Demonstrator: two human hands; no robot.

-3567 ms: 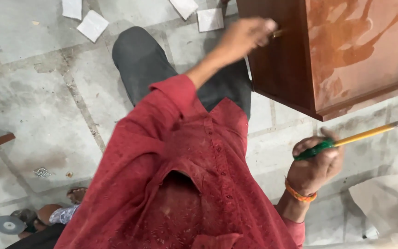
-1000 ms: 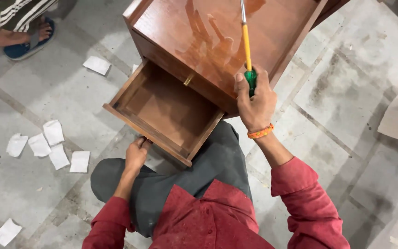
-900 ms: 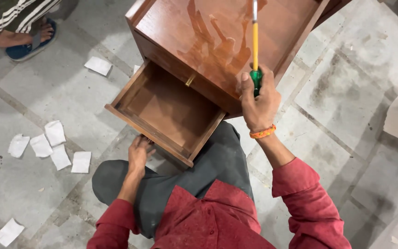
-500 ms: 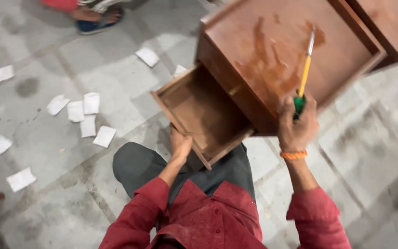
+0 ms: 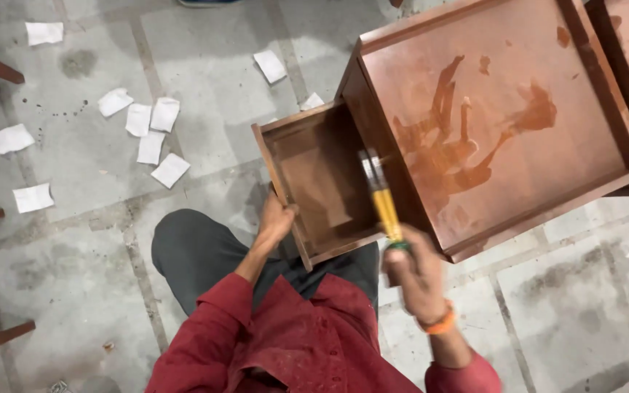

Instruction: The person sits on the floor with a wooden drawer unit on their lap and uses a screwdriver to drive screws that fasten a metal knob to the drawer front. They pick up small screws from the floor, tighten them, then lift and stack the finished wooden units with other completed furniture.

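Seen from the head camera, the left hand (image 5: 277, 218) sits at centre frame with its grip closed on the front edge of the open drawer (image 5: 319, 182) of a brown wooden cabinet (image 5: 500, 124), which fills the upper right of the frame. Just right of centre and lower, the right hand (image 5: 415, 273), blurred and wearing an orange wristband (image 5: 438, 324), holds its grip tight round a yellow-handled screwdriver (image 5: 381, 200) whose shaft points up over the drawer. White paper scraps (image 5: 151, 131) lie scattered on the grey tiled floor (image 5: 74, 240) across the upper left.
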